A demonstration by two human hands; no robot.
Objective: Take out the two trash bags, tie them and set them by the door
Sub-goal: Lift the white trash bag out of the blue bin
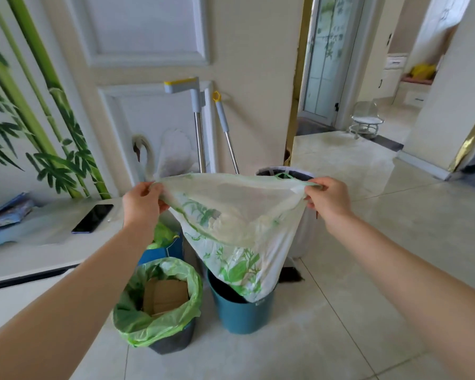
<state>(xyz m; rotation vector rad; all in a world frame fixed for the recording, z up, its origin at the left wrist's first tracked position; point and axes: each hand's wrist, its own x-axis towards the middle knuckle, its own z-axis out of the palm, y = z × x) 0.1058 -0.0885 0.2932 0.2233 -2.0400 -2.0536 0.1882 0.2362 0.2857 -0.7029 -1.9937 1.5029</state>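
Trash bag (231, 229) stretched between left hand (143, 201) and right hand (327, 198).

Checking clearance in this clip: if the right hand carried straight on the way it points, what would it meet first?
Probably the rim of the tall white bin just beyond the right hand, which holds the pale leaf-printed plastic bag; depth is unclear.

My left hand (143, 200) and my right hand (327, 197) pinch opposite sides of the leaf-printed trash bag (239, 234), its mouth stretched wide between them. Its bottom hangs in the teal bin (242, 315). Nearer and to the left, a dark bin (173, 342) holds a green bag (159, 300) with cardboard (165, 296) inside. Two poles (200, 138) lean on the far door (154, 78).
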